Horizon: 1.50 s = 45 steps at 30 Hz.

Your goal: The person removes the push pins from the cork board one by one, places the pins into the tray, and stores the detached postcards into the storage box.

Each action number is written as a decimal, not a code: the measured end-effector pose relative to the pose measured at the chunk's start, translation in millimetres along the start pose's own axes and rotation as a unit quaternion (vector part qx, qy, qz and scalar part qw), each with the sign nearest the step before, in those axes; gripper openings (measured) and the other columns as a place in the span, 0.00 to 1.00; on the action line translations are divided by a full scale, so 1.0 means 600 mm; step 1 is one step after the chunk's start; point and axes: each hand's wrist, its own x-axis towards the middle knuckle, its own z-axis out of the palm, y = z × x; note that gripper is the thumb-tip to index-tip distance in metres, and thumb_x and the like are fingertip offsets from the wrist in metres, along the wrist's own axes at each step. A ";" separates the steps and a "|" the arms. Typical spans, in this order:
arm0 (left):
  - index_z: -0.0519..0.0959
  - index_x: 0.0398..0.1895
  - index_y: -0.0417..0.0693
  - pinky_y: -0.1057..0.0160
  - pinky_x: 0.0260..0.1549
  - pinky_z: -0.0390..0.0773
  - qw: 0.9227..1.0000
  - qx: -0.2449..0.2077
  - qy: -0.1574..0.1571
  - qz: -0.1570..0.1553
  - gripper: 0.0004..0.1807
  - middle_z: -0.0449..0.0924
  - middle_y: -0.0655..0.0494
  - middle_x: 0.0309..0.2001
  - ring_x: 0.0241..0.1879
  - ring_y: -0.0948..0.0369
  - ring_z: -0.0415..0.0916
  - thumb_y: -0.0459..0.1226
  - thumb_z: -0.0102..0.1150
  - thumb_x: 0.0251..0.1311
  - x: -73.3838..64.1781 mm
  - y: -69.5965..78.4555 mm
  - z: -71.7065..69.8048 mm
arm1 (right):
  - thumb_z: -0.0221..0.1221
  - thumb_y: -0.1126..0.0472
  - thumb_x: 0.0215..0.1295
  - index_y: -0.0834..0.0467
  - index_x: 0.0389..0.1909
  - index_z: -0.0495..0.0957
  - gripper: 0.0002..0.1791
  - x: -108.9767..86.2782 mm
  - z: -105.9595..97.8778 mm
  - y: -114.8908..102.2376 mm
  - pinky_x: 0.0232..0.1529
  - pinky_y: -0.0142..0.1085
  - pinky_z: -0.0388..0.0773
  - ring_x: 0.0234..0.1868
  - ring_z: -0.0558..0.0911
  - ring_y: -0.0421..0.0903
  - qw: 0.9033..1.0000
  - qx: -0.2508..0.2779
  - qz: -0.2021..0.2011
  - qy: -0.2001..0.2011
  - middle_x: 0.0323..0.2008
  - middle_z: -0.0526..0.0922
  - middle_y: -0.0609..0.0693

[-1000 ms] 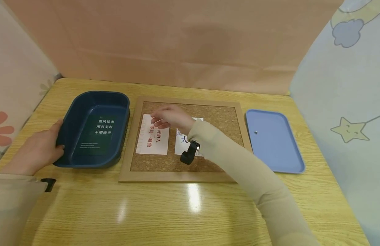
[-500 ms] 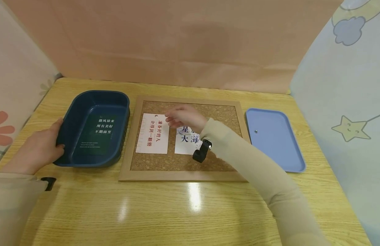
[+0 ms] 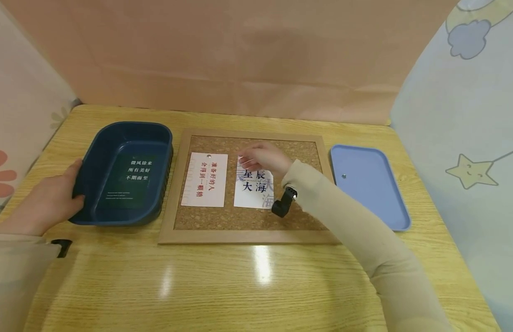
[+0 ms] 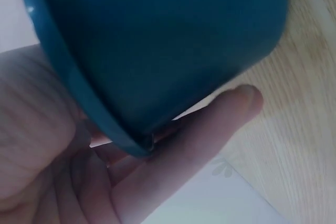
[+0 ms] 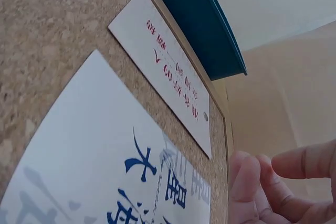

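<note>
My left hand (image 3: 44, 203) grips the left side of a dark blue plastic bin (image 3: 133, 133), its fingers under the rim in the left wrist view. Inside the bin lies a dark green card (image 3: 127, 184) with white lettering. Over the cork board (image 3: 215, 220), my right hand (image 3: 268, 159) hovers above the upper part of a white card (image 3: 253, 188) with blue characters. Its fingers are loosely curled, thumb near the index finger, with nothing visible between them. To its left is a card (image 3: 204, 180) with red characters and a silver pushpin (image 3: 209, 156) at its top.
To the right of the board sits a light blue tray (image 3: 372, 189) holding one small silver pushpin (image 3: 344, 175). All stand on a wooden table (image 3: 215, 286). A tan sheet (image 3: 239, 55) hangs at the back, with patterned cloth (image 3: 459, 120) on the right.
My right hand has moved right, from over the red-lettered card to over the blue-lettered one, uncovering the pushpin. The left hand keeps its hold on the bin.
</note>
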 end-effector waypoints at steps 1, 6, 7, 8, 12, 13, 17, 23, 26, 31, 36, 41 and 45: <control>0.32 0.68 0.18 0.57 0.17 0.67 1.000 0.001 -0.001 -0.001 0.48 0.73 0.36 0.22 0.17 0.54 0.67 0.27 0.52 0.53 0.001 0.000 0.000 | 0.49 0.62 0.72 0.68 0.57 0.73 0.18 0.001 -0.002 0.001 0.53 0.41 0.78 0.46 0.81 0.51 1.000 -0.002 0.002 0.002 0.51 0.79 0.65; 0.34 0.68 0.16 0.48 0.23 0.74 1.000 0.016 0.012 -0.002 0.48 0.72 0.17 0.37 0.23 0.42 0.74 0.27 0.53 0.53 0.004 -0.003 0.001 | 0.49 0.62 0.73 0.68 0.58 0.73 0.19 0.002 -0.013 0.006 0.55 0.42 0.77 0.47 0.81 0.52 1.000 -0.004 0.011 0.006 0.52 0.79 0.65; 0.35 0.67 0.16 0.45 0.26 0.75 1.000 0.022 0.018 -0.002 0.47 0.71 0.15 0.40 0.26 0.37 0.74 0.28 0.54 0.54 0.003 -0.003 0.002 | 0.49 0.62 0.73 0.68 0.58 0.73 0.19 0.002 -0.015 0.007 0.55 0.42 0.77 0.47 0.81 0.52 1.000 -0.002 0.012 0.007 0.53 0.79 0.65; 0.37 0.67 0.16 0.41 0.29 0.75 0.999 0.027 0.027 -0.003 0.46 0.68 0.13 0.45 0.31 0.32 0.74 0.29 0.54 0.55 0.003 -0.002 0.004 | 0.48 0.62 0.73 0.69 0.58 0.73 0.19 0.002 -0.016 0.007 0.55 0.42 0.77 0.48 0.81 0.52 1.000 -0.001 0.013 0.006 0.53 0.78 0.65; 0.42 0.67 0.16 0.33 0.38 0.71 0.997 0.045 0.058 -0.021 0.42 0.60 0.09 0.51 0.43 0.24 0.66 0.32 0.51 0.60 0.000 0.006 0.008 | 0.48 0.62 0.73 0.68 0.58 0.73 0.19 0.004 -0.022 0.011 0.55 0.42 0.77 0.48 0.81 0.53 1.000 -0.004 0.016 0.010 0.53 0.78 0.65; 0.43 0.68 0.16 0.32 0.39 0.70 0.997 0.046 0.064 -0.027 0.41 0.59 0.10 0.52 0.44 0.24 0.65 0.33 0.51 0.61 -0.002 0.010 0.008 | 0.48 0.62 0.73 0.68 0.58 0.73 0.19 0.004 -0.022 0.012 0.55 0.42 0.77 0.48 0.81 0.53 1.000 -0.006 0.015 0.010 0.53 0.78 0.65; 0.50 0.66 0.17 0.32 0.40 0.69 0.995 0.054 0.079 -0.032 0.37 0.59 0.13 0.51 0.44 0.26 0.65 0.35 0.51 0.63 -0.007 0.029 0.004 | 0.48 0.62 0.73 0.69 0.58 0.73 0.19 0.004 -0.024 0.015 0.54 0.41 0.78 0.48 0.81 0.52 1.000 -0.014 0.013 0.010 0.53 0.78 0.66; 0.59 0.62 0.17 0.33 0.40 0.69 0.991 0.061 0.115 -0.023 0.33 0.61 0.17 0.50 0.43 0.28 0.67 0.37 0.53 0.64 -0.016 0.066 -0.001 | 0.48 0.62 0.73 0.69 0.58 0.72 0.19 0.001 -0.024 0.014 0.55 0.41 0.77 0.47 0.80 0.52 1.000 -0.010 0.018 0.009 0.54 0.78 0.65; 0.62 0.61 0.19 0.33 0.41 0.70 0.989 0.062 0.133 -0.012 0.32 0.63 0.19 0.51 0.44 0.29 0.68 0.38 0.53 0.64 -0.018 0.086 -0.003 | 0.48 0.62 0.73 0.69 0.58 0.72 0.19 0.000 -0.025 0.016 0.55 0.41 0.77 0.47 0.80 0.52 1.000 -0.008 0.020 0.009 0.54 0.77 0.65; 0.63 0.62 0.21 0.34 0.40 0.72 0.987 0.072 0.141 0.034 0.32 0.66 0.21 0.52 0.46 0.30 0.69 0.40 0.56 0.63 -0.020 0.120 -0.008 | 0.47 0.63 0.73 0.69 0.58 0.72 0.19 0.000 -0.027 0.017 0.56 0.42 0.76 0.47 0.80 0.51 1.000 -0.003 0.026 0.012 0.54 0.77 0.65; 0.66 0.60 0.23 0.37 0.38 0.74 0.982 0.065 0.157 0.084 0.31 0.69 0.24 0.51 0.46 0.34 0.72 0.39 0.58 0.61 -0.023 0.154 -0.009 | 0.47 0.63 0.73 0.69 0.58 0.72 0.19 0.002 -0.027 0.018 0.55 0.41 0.77 0.46 0.81 0.50 1.000 -0.001 0.028 0.013 0.54 0.77 0.65; 0.70 0.58 0.26 0.41 0.33 0.77 0.974 0.061 0.182 0.121 0.29 0.73 0.28 0.49 0.44 0.38 0.74 0.39 0.60 0.60 -0.022 0.190 -0.004 | 0.47 0.63 0.73 0.69 0.58 0.72 0.19 0.004 -0.030 0.022 0.53 0.39 0.78 0.42 0.80 0.47 0.999 -0.008 0.026 0.022 0.53 0.78 0.65; 0.72 0.58 0.27 0.45 0.28 0.78 0.968 0.059 0.189 0.154 0.28 0.75 0.30 0.47 0.42 0.40 0.76 0.39 0.61 0.60 -0.014 0.221 0.001 | 0.48 0.63 0.73 0.69 0.58 0.72 0.19 0.003 -0.034 0.025 0.53 0.39 0.78 0.43 0.80 0.48 0.999 -0.010 0.027 0.026 0.53 0.78 0.65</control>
